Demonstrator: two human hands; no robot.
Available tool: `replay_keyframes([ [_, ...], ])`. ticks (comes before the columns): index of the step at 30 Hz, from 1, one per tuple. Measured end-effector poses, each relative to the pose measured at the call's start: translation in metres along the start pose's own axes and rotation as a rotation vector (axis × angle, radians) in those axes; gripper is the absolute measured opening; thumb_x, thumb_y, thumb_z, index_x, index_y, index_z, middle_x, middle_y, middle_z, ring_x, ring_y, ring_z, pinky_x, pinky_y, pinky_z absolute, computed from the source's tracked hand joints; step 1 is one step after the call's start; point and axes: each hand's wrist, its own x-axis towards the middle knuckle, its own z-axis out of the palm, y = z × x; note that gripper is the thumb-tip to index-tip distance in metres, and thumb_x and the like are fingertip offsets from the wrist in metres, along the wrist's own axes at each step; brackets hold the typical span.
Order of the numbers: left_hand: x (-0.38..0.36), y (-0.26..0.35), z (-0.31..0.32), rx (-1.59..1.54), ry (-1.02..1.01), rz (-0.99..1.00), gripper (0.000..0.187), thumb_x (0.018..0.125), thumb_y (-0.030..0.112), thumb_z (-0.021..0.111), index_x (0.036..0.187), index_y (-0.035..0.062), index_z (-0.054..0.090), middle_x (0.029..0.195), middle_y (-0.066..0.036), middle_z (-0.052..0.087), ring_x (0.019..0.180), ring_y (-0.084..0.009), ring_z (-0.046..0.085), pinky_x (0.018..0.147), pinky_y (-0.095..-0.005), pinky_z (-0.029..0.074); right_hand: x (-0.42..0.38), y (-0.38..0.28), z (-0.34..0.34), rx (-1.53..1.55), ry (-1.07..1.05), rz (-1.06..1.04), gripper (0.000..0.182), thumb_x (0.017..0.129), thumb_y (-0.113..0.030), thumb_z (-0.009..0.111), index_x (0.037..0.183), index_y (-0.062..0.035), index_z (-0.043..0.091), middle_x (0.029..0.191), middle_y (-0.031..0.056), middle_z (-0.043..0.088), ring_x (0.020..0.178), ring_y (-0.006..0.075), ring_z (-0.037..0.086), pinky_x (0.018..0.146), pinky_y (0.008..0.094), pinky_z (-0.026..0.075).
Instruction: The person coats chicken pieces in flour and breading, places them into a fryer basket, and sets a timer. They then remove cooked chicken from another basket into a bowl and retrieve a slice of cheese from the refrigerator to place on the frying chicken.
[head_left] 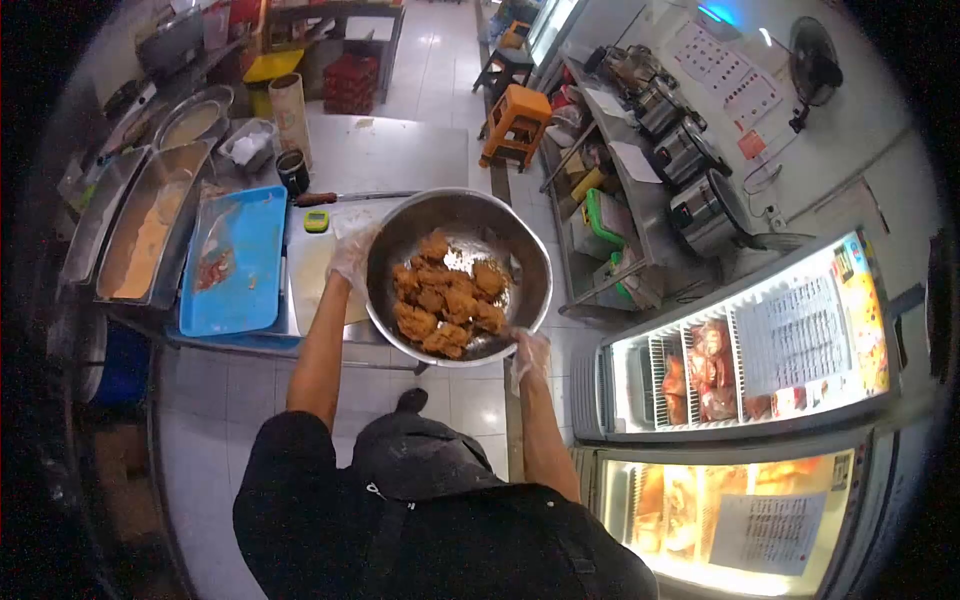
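I hold a large steel bowl [520, 255] up in front of me with both hands. Inside it lie several breaded, orange-brown chicken pieces [446, 295], heaped toward the near side. My left hand [352, 262], in a clear plastic glove, grips the bowl's left rim. At the bowl's near right rim, my right hand [528, 352], also gloved, grips from below. The bowl hangs above the floor just right of the steel worktable [385, 155].
On the worktable lie a blue tray [240, 265], steel pans of flour and batter [150, 235], a small scale [317, 221] and a knife [345, 197]. A lit display freezer [750, 350] stands at right, rice cookers [700, 205] on a counter behind, an orange stool [516, 120] beyond.
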Motion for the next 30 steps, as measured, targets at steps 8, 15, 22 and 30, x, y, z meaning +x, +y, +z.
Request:
replay_keyframes([
  [8,0.066,-0.079,-0.040,0.025,0.123,-0.035,0.038,0.087,0.033,0.048,0.109,0.0025,0.057,0.105,-0.003,0.058,0.092,-0.0168,0.053,0.082,-0.0299,0.039,0.087,0.017,0.094,-0.015,-0.128,0.047,0.020,0.064,-0.014,0.062,0.076,0.0029,0.062,0.069,0.0103,0.059,0.063,0.0191,0.057,0.056,0.0332,0.046],
  [15,0.028,0.063,-0.041,0.353,0.443,-0.463,0.051,0.073,0.049,0.056,0.101,0.0067,0.061,0.096,-0.019,0.060,0.091,-0.0329,0.055,0.079,-0.0378,0.041,0.103,0.018,0.129,0.112,-0.534,0.060,0.030,0.074,-0.023,0.064,0.083,0.0054,0.060,0.074,0.0105,0.058,0.064,0.0194,0.058,0.057,0.0314,0.051],
  [22,0.000,0.091,0.022,0.553,0.624,-0.048,0.052,0.072,0.042,0.059,0.108,0.0036,0.054,0.110,-0.019,0.052,0.107,-0.0318,0.044,0.092,-0.0383,0.034,0.079,0.054,0.089,0.419,-0.636,0.083,0.046,0.086,-0.041,0.048,0.096,0.0033,0.056,0.090,0.0114,0.059,0.083,0.0206,0.058,0.067,0.0343,0.049],
  [30,-0.054,0.126,0.135,0.362,0.246,0.140,0.052,0.071,0.037,0.061,0.108,0.0017,0.051,0.106,-0.017,0.051,0.107,-0.0312,0.044,0.095,-0.0383,0.033,-0.034,0.289,-0.038,0.721,-0.120,0.541,0.050,0.083,-0.043,0.053,0.097,0.0050,0.051,0.085,0.0164,0.061,0.078,0.0296,0.061,0.068,0.0402,0.050],
])
